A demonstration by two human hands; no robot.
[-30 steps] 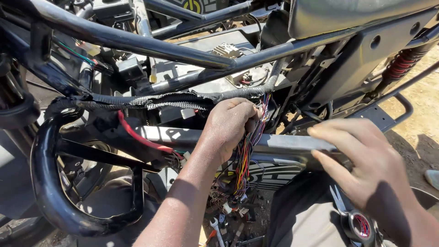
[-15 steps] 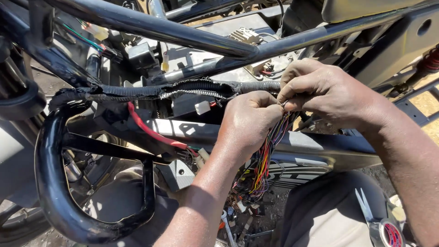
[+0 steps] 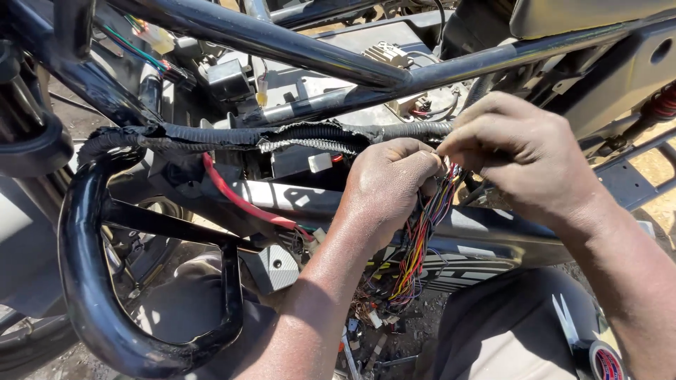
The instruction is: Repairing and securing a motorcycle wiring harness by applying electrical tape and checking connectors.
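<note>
Black steel frame tubes (image 3: 282,42) crossed top of frame; black crash guard (image 3: 84,281) curved lower left. At ctr, left hand (image 3: 387,186) & right hand (image 3: 517,151) pinched multicoloured wire bundle (image 3: 422,239), fingers closed narrow on strands.

R hand (image 3: 517,151) came off the frame, up to the wire bundle (image 3: 422,232), now pinching wires beside L hand (image 3: 387,186).
</note>
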